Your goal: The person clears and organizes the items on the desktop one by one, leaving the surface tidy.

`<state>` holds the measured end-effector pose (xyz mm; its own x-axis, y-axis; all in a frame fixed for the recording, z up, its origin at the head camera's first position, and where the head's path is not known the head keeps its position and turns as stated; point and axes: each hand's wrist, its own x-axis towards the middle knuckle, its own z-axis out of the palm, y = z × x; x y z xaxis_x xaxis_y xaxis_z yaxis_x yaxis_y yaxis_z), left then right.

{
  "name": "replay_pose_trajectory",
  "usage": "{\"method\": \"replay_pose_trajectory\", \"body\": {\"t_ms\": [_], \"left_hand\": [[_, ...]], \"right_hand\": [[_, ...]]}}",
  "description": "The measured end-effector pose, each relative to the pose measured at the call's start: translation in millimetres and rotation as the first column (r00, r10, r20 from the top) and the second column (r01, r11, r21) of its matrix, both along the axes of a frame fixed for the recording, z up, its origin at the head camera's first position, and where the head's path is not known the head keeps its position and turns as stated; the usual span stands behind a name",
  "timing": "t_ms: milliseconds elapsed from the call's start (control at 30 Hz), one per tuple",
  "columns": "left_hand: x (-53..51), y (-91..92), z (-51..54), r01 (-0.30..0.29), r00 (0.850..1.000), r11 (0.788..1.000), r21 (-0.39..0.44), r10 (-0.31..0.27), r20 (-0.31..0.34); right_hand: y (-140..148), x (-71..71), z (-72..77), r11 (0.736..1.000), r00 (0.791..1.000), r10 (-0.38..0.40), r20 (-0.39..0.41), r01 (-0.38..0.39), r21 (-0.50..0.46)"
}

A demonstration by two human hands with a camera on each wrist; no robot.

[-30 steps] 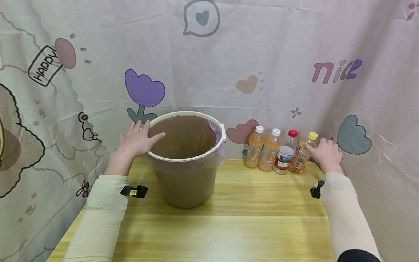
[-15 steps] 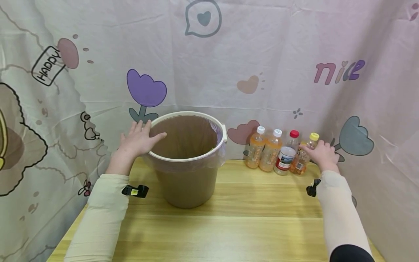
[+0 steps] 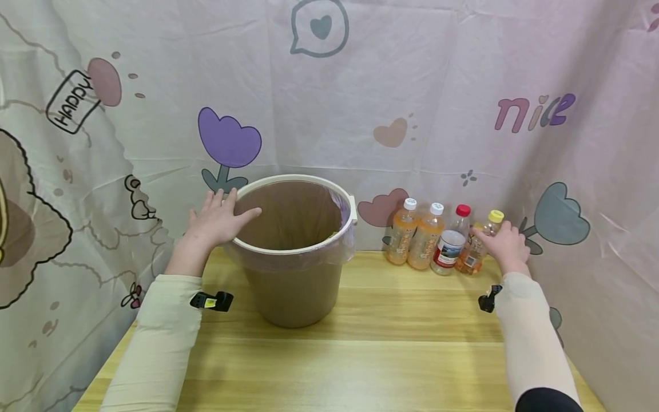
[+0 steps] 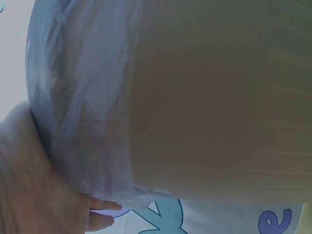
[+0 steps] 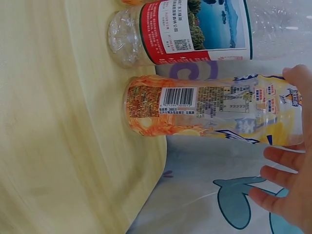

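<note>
A brown trash bin with a white rim and a thin translucent liner stands on the table. My left hand rests against its left rim, fingers spread and thumb reaching over the opening; the left wrist view shows the hand along the lined outer side. At the right, my right hand holds the upper part of a yellow-capped plastic bottle, thumb on one side and index finger partly hidden on the other. The other fingers spread apart. The bottle stands on the table.
Left of the held bottle stand a red-capped bottle and two white-capped orange bottles, one beside the other. A printed curtain hangs close behind. The wooden table has a rounded corner near the bottle.
My right hand has moved left onto the yellow-capped bottle, its thumb coming across the bottle. My left hand has stayed at the bin rim.
</note>
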<state>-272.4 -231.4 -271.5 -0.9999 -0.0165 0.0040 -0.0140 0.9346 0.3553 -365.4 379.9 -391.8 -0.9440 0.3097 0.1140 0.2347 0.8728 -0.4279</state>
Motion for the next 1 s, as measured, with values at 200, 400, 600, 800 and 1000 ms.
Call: {"method": "replay_pose_trajectory", "body": {"t_ms": [200,400,600,800,1000], "left_hand": [[0.8,0.7,0.5,0.002,1.0,1.0,-0.001,-0.002,0.008],[0.8,1.3,-1.0,0.006,1.0,1.0,-0.01,-0.006,0.01],[1.3,0.9,-1.7,0.008,1.0,1.0,0.003,-0.008,0.001],[0.6,-0.2,-2.3,0.009,1.0,1.0,0.008,-0.009,0.002],[-1.5,-2.4,-0.7,0.013,1.0,1.0,0.006,-0.013,0.005]], "right_hand": [[-1.2,3.5,-3.8,1.0,1.0,0.003,-0.028,-0.003,0.03],[-2.1,10.0,-7.2,0.998,0.999,0.007,-0.054,-0.004,0.055],[-1.9,15.4,-6.2,0.997,0.998,0.019,-0.06,-0.014,0.078],[-3.3,20.2,-5.2,0.994,0.998,0.038,-0.055,-0.032,0.108],[-4.5,23.4,-6.4,0.99,0.995,0.039,-0.086,-0.027,0.141]]}}
